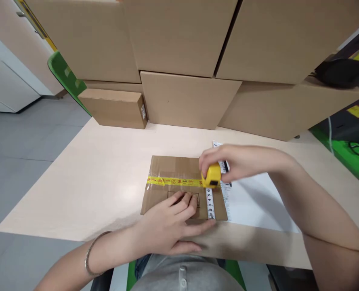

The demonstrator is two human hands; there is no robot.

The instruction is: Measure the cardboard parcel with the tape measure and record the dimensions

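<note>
A small flat cardboard box [170, 167] sealed with a strip of yellow tape [173, 181] lies near the table's front edge. My left hand [170, 224] rests on its near side, fingers stretched flat, and the thumb presses the end of a white measuring tape blade [210, 204] at the box's front edge. My right hand [242, 161] grips the yellow tape measure case [212, 176] over the box's right part. The blade runs from the case toward me across the box top.
The pale table [91, 182] carries a white sheet [258, 202] under my right forearm. A wall of large cardboard boxes [185, 99] stands along the back, with a smaller box [114, 107] at the back left. Green frames [66, 76] flank both sides.
</note>
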